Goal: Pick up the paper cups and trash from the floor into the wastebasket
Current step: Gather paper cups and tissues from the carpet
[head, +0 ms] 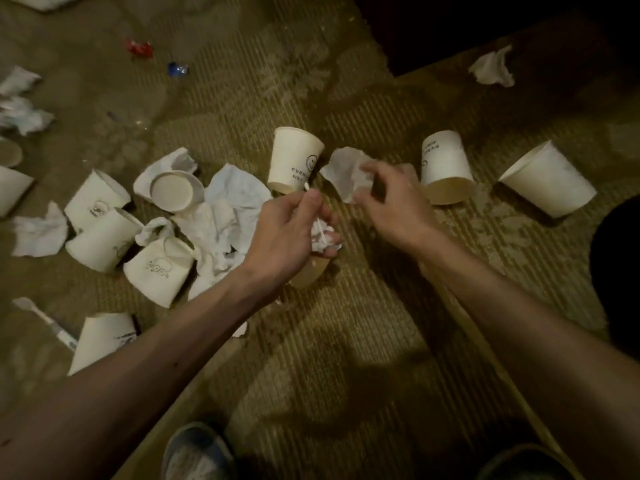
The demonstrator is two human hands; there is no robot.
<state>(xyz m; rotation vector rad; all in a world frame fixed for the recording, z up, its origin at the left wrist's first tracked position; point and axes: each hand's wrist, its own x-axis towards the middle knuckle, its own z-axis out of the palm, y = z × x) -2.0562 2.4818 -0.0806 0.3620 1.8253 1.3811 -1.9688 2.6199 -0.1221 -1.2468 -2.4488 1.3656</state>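
Observation:
My left hand (294,226) is closed around a wad of white tissue (323,237), and a paper cup (308,273) shows partly beneath it. My right hand (391,195) pinches a crumpled white paper (343,173). Between the hands, slightly farther off, lies a smiley-face paper cup (294,161) on its side. Two more cups (446,166) (547,183) rest on the carpet to the right. Several cups (159,268) and crumpled tissues (232,206) are heaped at the left. No wastebasket is in view.
Red (138,47) and blue (177,69) wrappers lie far left on the patterned carpet. Another tissue (493,68) sits at the far right beside a dark area. A toothbrush-like stick (45,322) lies at left. My shoe (197,452) is at the bottom.

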